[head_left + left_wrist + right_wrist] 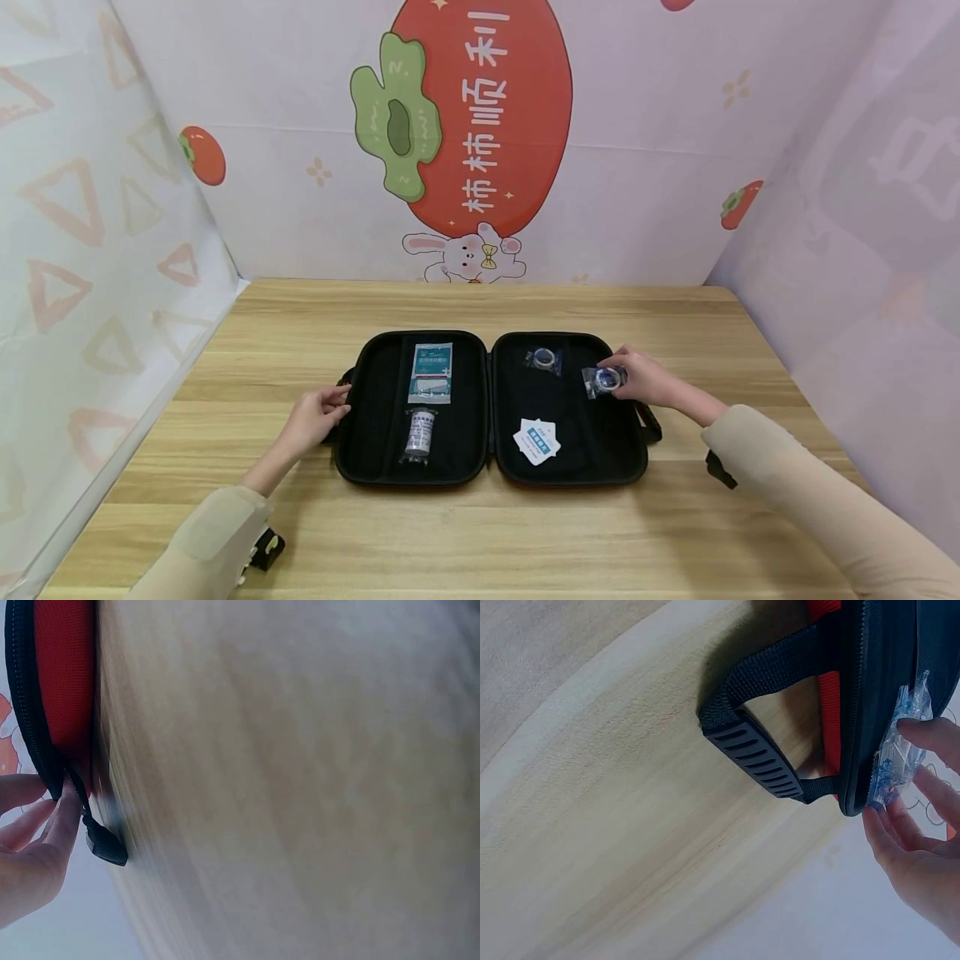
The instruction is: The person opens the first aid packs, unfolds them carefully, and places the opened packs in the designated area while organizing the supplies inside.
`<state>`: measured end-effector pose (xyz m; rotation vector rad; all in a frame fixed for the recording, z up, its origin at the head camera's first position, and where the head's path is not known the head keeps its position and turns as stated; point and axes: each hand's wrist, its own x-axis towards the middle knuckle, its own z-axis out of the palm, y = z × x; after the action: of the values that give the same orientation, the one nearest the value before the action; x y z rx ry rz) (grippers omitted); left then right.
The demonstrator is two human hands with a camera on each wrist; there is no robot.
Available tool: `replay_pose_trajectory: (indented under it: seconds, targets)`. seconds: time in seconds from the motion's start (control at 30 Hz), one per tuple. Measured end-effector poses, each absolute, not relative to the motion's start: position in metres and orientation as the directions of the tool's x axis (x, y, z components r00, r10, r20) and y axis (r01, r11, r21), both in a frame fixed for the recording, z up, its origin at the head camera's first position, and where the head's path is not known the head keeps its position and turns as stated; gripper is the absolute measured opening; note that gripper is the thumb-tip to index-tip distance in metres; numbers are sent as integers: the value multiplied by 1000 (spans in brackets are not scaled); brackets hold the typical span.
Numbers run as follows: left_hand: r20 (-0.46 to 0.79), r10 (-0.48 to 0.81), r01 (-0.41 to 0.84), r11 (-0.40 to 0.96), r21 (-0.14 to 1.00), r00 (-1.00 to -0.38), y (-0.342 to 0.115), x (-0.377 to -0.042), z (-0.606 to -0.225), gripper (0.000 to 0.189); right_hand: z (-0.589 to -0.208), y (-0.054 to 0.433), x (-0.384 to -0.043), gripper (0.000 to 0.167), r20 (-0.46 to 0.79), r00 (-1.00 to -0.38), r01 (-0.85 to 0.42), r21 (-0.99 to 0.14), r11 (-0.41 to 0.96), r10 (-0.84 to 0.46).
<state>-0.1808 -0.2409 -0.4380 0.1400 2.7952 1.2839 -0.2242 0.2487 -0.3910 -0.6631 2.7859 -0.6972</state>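
Note:
A black zip case [465, 467] lies opened flat on the table, its outer shell red in the wrist views. At its left edge, my left hand [315, 414] grips the zippered rim [34, 705] between thumb and fingers, beside a dangling zipper pull [106, 844]. Over the right half, my right hand [643, 379] pinches a roll of tape in a clear wrapper [606, 380]. The crinkled wrapper [900, 754] shows between thumb and fingertips in the right wrist view, close over the case's rim.
Another wrapped roll [543, 359] and several white-and-blue cards [537, 442] lie in the right half. The left half holds a teal packet [431, 372] and a wrapped bandage roll [420, 433]. A black carry handle [757, 757] sticks out on the right. Printed cloth [637, 208] hangs behind the table.

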Motion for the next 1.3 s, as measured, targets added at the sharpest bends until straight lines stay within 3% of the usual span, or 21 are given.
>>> replay_pose_trajectory:
  seconds: [0.57,0.83,1.3]
  targets:
    - [-19,108,57,657,751,-994,-241,-181,-438,35,-400,241,-224,40,-82,-859,-435,-404,805,-506]
    - [-16,106,58,654,754,-994,-241,-181,-437,35,-406,232,-224,38,-41,-843,-474,-418,775,-537]
    - [-11,110,64,655,753,-994,-241,-180,-439,35,-423,225,-231,43,-89,-874,-377,-497,781,-478]
